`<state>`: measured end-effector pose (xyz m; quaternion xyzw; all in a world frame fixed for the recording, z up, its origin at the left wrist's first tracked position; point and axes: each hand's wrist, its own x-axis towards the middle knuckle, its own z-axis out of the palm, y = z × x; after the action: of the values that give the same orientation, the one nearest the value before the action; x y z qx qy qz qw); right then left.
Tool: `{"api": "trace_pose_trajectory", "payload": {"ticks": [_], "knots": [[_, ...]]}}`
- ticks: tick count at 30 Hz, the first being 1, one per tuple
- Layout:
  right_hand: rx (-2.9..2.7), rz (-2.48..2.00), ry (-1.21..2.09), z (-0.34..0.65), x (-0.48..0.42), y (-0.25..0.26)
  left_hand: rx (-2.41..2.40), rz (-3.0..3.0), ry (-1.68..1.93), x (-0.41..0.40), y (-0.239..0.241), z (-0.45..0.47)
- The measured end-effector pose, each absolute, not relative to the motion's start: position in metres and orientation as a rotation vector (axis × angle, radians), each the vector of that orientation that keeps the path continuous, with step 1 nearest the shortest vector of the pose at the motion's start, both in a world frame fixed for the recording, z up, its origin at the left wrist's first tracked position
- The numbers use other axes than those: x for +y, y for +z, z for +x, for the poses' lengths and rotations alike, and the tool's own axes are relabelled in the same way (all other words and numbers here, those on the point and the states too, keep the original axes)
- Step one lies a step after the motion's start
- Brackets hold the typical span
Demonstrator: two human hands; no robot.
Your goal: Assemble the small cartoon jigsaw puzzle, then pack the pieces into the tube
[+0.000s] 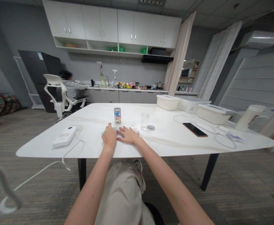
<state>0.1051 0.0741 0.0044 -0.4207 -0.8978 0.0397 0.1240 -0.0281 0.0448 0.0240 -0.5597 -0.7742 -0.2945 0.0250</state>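
My left hand [109, 136] rests on the white table [92, 118] with its fingers curled in. What it holds, if anything, I cannot make out; a thin pale strip shows just past its fingertips. My right hand [127, 135] lies flat beside it, fingers stretched out over a small colourful printed piece [120, 136] that it mostly covers. A teal corner [102, 133] peeks out left of my left hand. Just beyond stands a printed can with a grey lid [117, 115]. To the right are a clear jar [144, 120] and a round silver lid [151, 127].
A white power bank [65, 137] with a cable lies at the left. On the right are a phone [195, 129], a coiled white cable [223, 145], lidded boxes [167, 103] and a white bottle [248, 118]. Behind, a person [72, 89] sits at the counter.
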Motion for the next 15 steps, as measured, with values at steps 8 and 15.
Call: {"api": "trace_pose_trajectory", "payload": {"ticks": [8,15], "knots": [[-2.594,-1.365,0.173,0.118,0.077,0.001,-2.336,-1.765,-0.805,0.042,0.023,-0.026],[-2.466,-1.555,0.228,0.144,0.083,0.0,-2.308,-1.809,-0.671,0.043,0.017,-0.026]]}}
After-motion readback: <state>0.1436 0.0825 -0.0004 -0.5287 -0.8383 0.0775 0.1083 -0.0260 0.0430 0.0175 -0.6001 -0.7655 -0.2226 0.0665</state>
